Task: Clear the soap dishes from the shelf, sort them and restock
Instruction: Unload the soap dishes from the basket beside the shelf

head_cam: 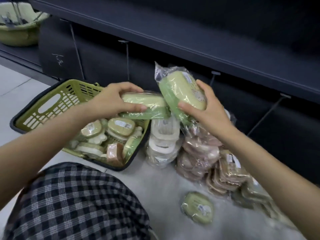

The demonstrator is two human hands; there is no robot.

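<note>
Head: L hand [110, 99], R hand [206, 110] w/ soap dishes [181, 87]

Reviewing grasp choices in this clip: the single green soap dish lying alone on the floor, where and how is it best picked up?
Probably from above, across its narrower width. The lone green soap dish lies flat, label up, apart from the stacks, so both long edges look free. Grip the rigid rim, not the loose plastic wrap, which could slip.

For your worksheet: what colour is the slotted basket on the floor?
Olive green basket with a dark rim; head view.
</note>
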